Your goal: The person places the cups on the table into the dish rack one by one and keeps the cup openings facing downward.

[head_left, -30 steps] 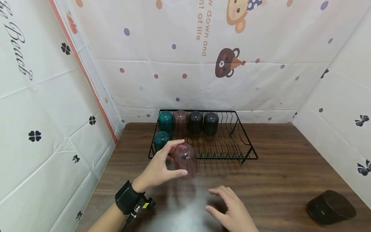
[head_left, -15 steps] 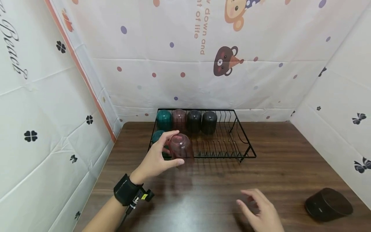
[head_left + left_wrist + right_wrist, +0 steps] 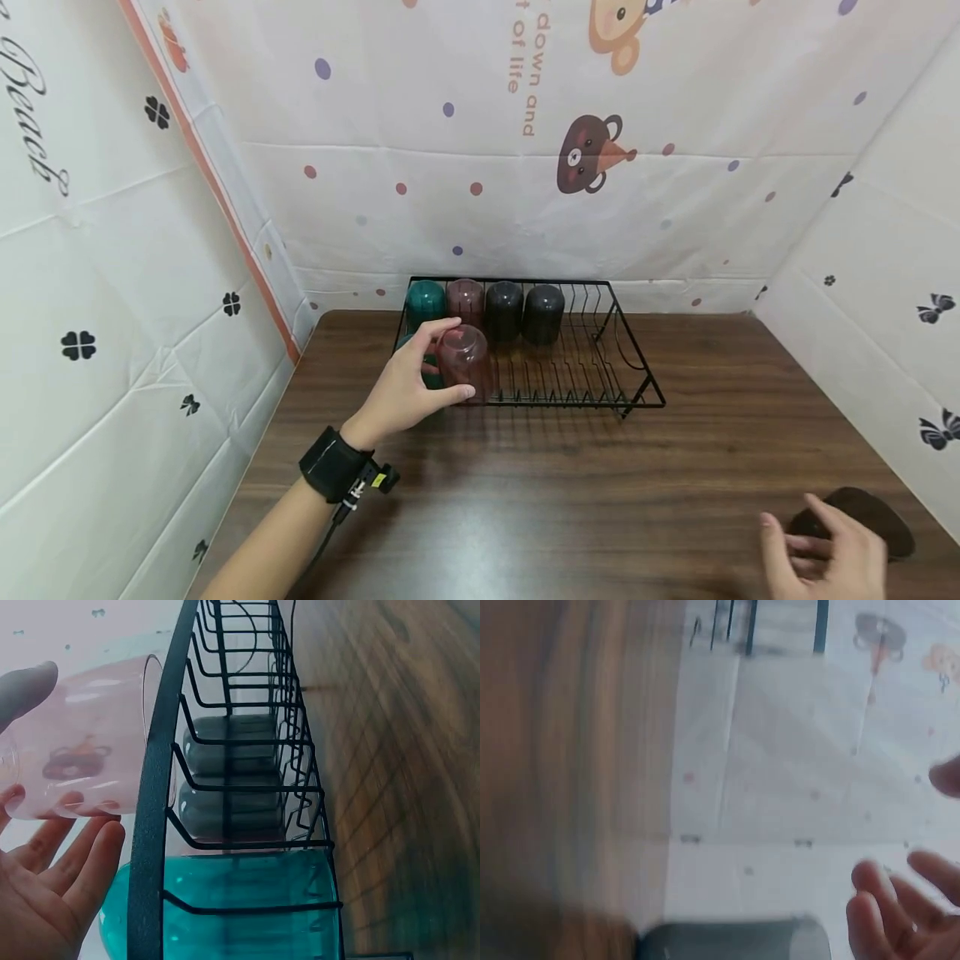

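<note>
A: Where's the pink cup [image 3: 463, 360] and why am I gripping it like that?

B: It's upside down in my left hand [image 3: 408, 392], thumb on the near side, fingers over the far side, so the open mouth points down at the wires. It's at the front-left of the black wire rack [image 3: 630, 392], beside the teal cup [image 3: 247, 900] in the front row; can't tell if it's touching the wires yet.

A: Looks?

B: Translucent pink, rounded closed end up, small dark print on the wall in the left wrist view [image 3: 75, 761]. Smooth, light-looking plastic.

A: Around it?

B: Back row, all inverted: teal [image 3: 425, 302], pink [image 3: 465, 298], two dark ones [image 3: 504, 307] [image 3: 543, 310]. Rest of the rack is bare wire. Rack sits at the back of the table [image 3: 562, 492].

A: Right hand?

B: My right hand [image 3: 828, 554] is low at the table's right corner, fingers loosely spread, holding nothing, just by the dark cup on its side [image 3: 862, 512].
</note>
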`<state>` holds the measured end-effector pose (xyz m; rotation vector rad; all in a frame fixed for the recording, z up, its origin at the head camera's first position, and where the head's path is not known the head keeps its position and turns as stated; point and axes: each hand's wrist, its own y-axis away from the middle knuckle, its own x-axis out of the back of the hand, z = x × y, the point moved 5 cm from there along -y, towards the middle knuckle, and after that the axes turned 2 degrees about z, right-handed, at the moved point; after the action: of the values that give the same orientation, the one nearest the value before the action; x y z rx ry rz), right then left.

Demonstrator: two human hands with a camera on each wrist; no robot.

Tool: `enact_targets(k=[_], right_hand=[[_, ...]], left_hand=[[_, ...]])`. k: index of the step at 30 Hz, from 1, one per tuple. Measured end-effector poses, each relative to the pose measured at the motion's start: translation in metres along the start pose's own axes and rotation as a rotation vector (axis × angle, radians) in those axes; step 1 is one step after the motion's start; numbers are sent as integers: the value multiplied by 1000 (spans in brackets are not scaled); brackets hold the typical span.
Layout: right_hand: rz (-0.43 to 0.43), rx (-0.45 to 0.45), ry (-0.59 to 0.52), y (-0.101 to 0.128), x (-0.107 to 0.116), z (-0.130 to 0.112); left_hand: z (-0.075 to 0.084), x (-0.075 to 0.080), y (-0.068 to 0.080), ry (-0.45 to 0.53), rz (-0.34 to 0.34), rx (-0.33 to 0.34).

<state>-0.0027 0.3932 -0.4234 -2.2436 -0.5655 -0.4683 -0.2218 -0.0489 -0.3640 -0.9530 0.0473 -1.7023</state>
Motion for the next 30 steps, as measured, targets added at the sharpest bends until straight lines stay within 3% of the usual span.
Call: enact_targets(k=[4, 11, 18, 25, 30], right_hand=[[30, -101, 123, -9, 14, 15], [4, -123, 267, -15, 19, 41], [-195, -270, 386, -30, 8, 63], [-171, -259, 423, -30, 5, 62], [-232, -262, 431, -31, 5, 59]], left_hand=[[0, 0, -4, -30, 9, -19], [3, 1, -11, -91, 18, -51], [0, 3, -22, -197, 64, -84], [-6, 2, -30, -291, 40, -61], [-13, -1, -34, -338, 1, -11]])
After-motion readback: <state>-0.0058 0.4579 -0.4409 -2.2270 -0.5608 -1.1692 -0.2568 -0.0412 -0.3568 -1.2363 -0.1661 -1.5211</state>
